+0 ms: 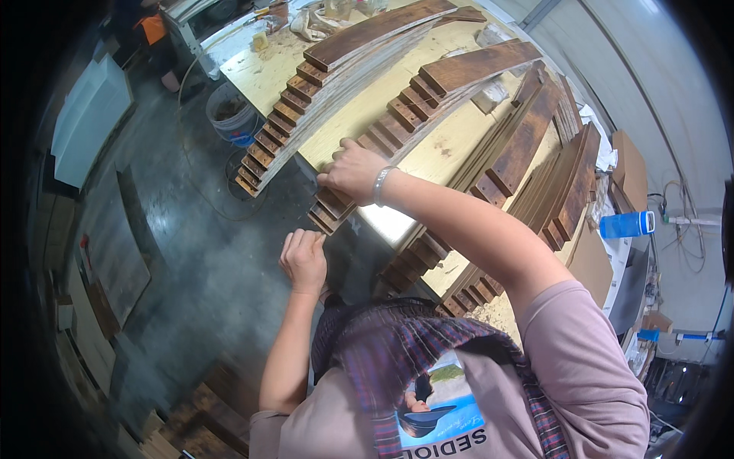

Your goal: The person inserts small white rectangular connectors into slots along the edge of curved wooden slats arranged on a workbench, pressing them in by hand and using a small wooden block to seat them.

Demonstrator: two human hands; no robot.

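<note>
A stepped stack of curved brown wooden slats (482,67) lies on the table, its near ends jutting past the edge. My right hand (355,172) is over those stepped ends, its fingers curled; whatever is inside them is hidden. Lower and to the left, my left hand (303,260) is closed beside the lowest slat end (321,220), thumb and fingers close to its corner. I cannot make out what it grips, if anything. Beyond my hands lies another stepped stack of slats (375,34), with small dark holes in its end faces.
More slat stacks (527,141) lie to the right on the pale yellow table (329,126). A bucket (232,115) stands on the floor by the table. A blue bottle (627,224) is at the right. Another person (157,38) is at the far left. Boards (115,237) lie at left.
</note>
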